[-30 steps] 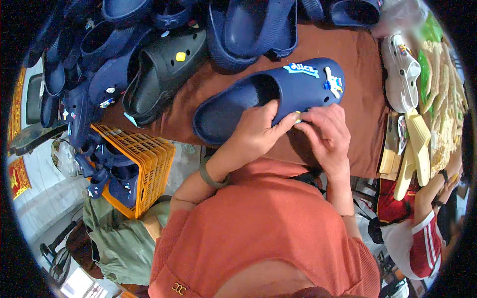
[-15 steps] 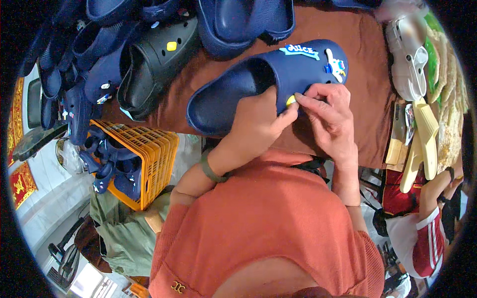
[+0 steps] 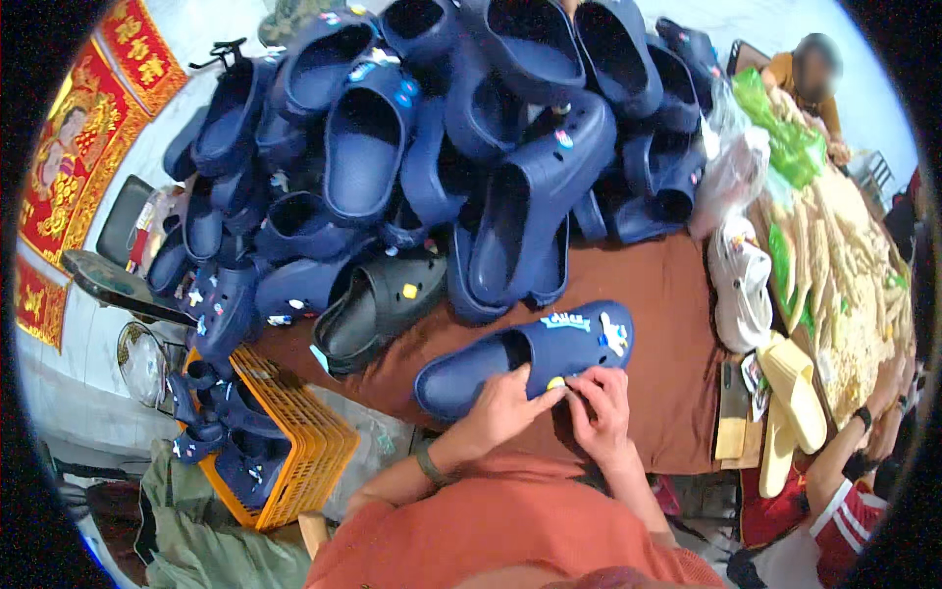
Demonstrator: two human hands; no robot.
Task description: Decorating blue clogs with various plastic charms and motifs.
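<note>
Just right of the black clog (image 3: 378, 306), the left hand (image 3: 502, 404) grips the navy clog (image 3: 551, 351), likely to steady it, and the right hand (image 3: 603, 407) bunches its fingers by the yellow charm (image 3: 556, 383), maybe pinching it, I can't tell.

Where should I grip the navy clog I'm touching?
Grip the navy clog, probably by its rounded heel, from your left: that end is uncovered, while charms dot its toe and your left hand and right hand crowd the near side.
</note>
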